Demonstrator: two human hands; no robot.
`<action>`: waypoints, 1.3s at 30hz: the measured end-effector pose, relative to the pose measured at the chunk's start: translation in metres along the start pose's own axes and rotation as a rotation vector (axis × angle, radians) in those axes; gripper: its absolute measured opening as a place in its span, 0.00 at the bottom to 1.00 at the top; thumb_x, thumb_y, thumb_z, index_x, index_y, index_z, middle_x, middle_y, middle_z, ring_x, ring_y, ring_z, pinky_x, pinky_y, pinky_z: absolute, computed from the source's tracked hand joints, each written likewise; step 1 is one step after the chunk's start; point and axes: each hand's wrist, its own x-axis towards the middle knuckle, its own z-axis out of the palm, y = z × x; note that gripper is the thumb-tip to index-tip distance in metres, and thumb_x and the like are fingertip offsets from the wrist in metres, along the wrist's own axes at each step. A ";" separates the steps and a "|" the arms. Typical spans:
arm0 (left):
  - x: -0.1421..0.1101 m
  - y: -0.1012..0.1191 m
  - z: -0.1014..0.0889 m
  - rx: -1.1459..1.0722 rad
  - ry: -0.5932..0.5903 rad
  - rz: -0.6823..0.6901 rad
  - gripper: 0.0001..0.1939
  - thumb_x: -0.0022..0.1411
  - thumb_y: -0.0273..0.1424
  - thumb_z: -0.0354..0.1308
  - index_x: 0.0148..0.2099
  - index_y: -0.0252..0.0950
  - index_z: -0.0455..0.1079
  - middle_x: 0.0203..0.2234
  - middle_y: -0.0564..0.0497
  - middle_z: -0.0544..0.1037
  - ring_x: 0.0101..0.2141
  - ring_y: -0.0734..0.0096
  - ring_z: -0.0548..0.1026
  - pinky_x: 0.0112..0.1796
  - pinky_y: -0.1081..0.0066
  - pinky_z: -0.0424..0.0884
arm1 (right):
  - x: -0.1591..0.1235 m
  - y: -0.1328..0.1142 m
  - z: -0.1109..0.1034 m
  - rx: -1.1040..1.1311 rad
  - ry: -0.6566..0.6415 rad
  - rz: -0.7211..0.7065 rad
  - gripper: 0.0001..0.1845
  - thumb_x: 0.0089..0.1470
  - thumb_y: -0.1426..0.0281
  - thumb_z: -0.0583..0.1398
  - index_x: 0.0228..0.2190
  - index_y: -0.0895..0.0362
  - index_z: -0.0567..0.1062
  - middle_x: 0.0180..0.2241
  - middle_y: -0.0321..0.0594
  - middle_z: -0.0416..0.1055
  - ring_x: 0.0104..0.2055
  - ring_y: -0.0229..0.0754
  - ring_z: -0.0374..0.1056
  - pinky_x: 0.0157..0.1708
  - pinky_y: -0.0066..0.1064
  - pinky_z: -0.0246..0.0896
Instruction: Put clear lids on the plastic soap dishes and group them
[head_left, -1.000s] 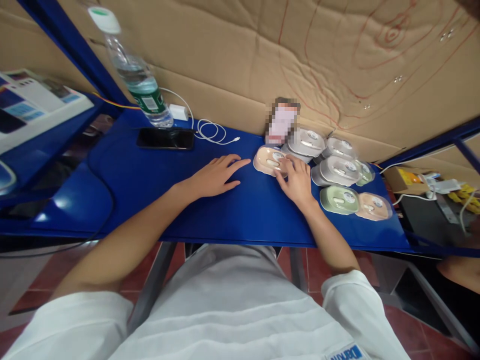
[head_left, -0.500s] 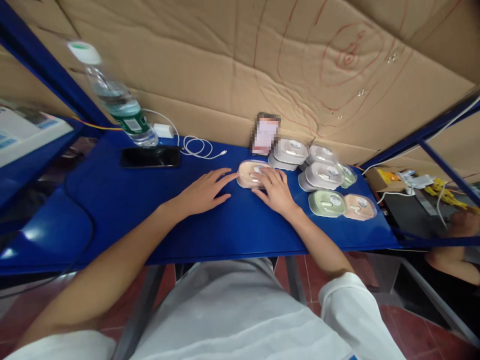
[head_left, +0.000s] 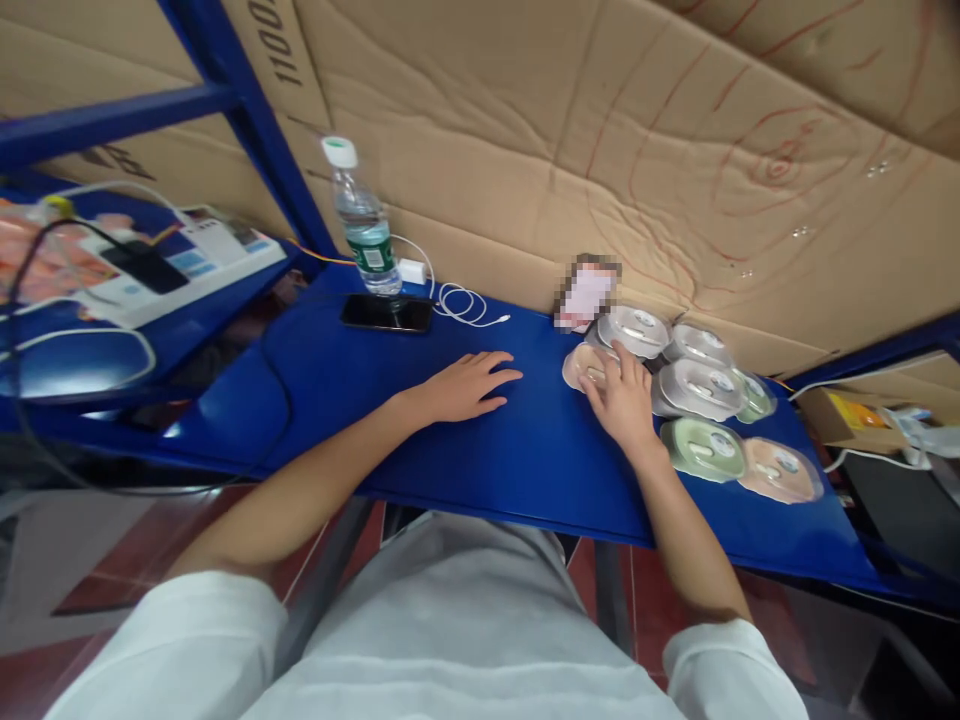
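Observation:
On the blue table, my right hand [head_left: 624, 400] lies over a small peach-coloured box with a clear lid [head_left: 577, 367]. Its thumb is at the near side and the fingers are bent over the right part, hiding much of the lid. My left hand [head_left: 469, 388] rests palm down to the left of that box, fingers spread, holding nothing. Several similar boxes are grouped to the right: a grey one [head_left: 636, 330] just behind my right hand, another grey one [head_left: 701, 388], a green one [head_left: 703, 448] and a second peach one [head_left: 780, 470].
A water bottle [head_left: 371, 245] stands at the back left, with a black phone [head_left: 386, 313] and a coiled white cable [head_left: 461, 303] near it. A blurred-out phone [head_left: 589, 293] leans on the cardboard wall [head_left: 487, 130]. Blue posts [head_left: 274, 150] flank the table.
The peach box has slid right with my right hand, close against the grey boxes. My left hand stays behind, now farther from it. The whole view has turned left.

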 end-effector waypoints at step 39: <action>0.003 -0.061 -0.019 -0.122 0.294 -0.248 0.29 0.72 0.48 0.60 0.68 0.40 0.69 0.70 0.38 0.70 0.70 0.45 0.68 0.68 0.40 0.59 | -0.012 -0.062 0.003 0.316 -0.297 -0.426 0.30 0.75 0.56 0.57 0.72 0.48 0.65 0.71 0.48 0.67 0.75 0.55 0.60 0.71 0.55 0.51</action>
